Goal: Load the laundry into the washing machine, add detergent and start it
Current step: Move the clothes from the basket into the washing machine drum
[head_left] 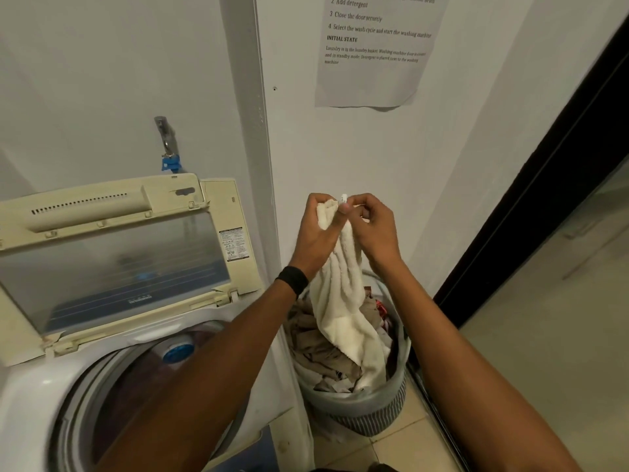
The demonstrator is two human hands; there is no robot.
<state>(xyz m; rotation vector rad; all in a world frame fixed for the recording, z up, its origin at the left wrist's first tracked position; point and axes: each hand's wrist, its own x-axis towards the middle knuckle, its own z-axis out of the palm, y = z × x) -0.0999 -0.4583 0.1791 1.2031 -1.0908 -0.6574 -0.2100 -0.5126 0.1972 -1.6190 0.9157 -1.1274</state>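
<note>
Now, left hand [315, 233]: your fingers are curled tight round the top edge of the cream towel [343, 301], bunching it in your fist.
Right hand [372, 229]: your thumb and forefinger pinch a small white tag [343, 199] at the towel's top corner; your other fingers are loosely curled behind it.
Hand pose: both hands are raised in front of the wall, touching each other at the towel's top, above the basket.
Arms: both forearms reach forward and up; your left one crosses over the open drum and wears a black wristband [293, 280].
Towel: it hangs down from your hands, and its lower end lies in the basket on the other laundry.
Laundry basket [357, 401]: grey with a striped lower part, it stands on the tiled floor just beside the washing machine [30, 396]; it holds a crumpled pile of clothes [320, 349] in beige, white and red.
Lid [112, 267]: it stands open, tilted back.
Drum [112, 403]: something dark shows inside, but your left arm hides most of it.
Wall: a tap [166, 141] sits above the machine, and a printed sheet [374, 52] hangs above the basket.
</note>
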